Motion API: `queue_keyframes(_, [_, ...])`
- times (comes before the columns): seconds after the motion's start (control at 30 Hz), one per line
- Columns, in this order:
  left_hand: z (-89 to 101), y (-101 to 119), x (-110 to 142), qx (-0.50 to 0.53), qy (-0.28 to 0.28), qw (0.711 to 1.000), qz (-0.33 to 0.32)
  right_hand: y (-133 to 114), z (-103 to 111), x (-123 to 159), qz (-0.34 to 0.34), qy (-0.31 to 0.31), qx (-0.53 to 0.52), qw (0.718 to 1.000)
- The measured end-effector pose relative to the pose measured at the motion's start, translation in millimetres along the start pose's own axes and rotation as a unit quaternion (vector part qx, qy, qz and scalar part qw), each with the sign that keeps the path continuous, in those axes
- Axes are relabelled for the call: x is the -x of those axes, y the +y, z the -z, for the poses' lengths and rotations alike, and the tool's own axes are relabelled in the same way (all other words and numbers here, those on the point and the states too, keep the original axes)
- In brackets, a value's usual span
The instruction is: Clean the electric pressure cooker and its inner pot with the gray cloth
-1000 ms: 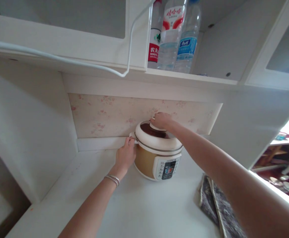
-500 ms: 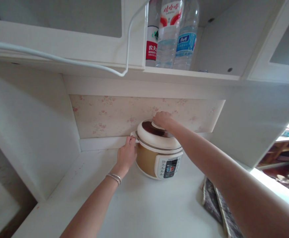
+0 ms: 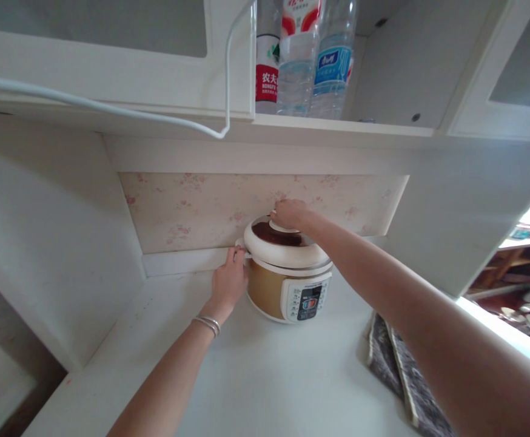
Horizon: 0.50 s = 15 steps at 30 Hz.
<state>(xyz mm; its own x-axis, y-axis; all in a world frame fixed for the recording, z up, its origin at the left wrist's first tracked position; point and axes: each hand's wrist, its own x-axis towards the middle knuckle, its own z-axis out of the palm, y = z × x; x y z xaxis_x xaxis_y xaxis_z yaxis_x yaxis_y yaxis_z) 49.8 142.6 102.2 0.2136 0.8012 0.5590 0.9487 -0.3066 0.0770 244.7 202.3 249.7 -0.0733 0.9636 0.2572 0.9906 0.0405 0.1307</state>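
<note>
A white and gold electric pressure cooker [image 3: 265,290] stands on the white counter near the wall, its control panel [image 3: 309,300] facing forward and to the right. My left hand [image 3: 229,280], wearing silver bracelets at the wrist, is closed around the white side handle at the cooker's left. On top, my right hand [image 3: 290,213] grips the knob of the lid [image 3: 283,254], which is white with a dark brown centre. The fingers of that hand hide most of the knob. The lid rests on the cooker, a little off to the left.
Above hangs an open cabinet shelf [image 3: 383,125] with plastic water bottles [image 3: 333,73]. A white cable [image 3: 110,108] droops in front at the upper left. A grey-brown cloth [image 3: 390,355] lies on the counter [image 3: 265,382] under my right forearm.
The lid has shifted slightly left on the cooker, with my right hand moving along with it. My left hand keeps its hold on the side handle. The view has tilted a little.
</note>
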Motion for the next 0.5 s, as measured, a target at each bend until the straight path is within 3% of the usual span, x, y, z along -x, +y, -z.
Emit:
queue_keyframes(0.3, [4.1,-2.1,1.1,0.009,-0.01,1.0,-0.006,16.5,4.9,12.0,0.04,0.031,0.016,0.999])
queue_keyframes(0.5, [0.7,-0.6,1.4,0.015,0.003,1.0,-0.005,17.4,3.2,13.9,0.027,0.023,0.019,0.999])
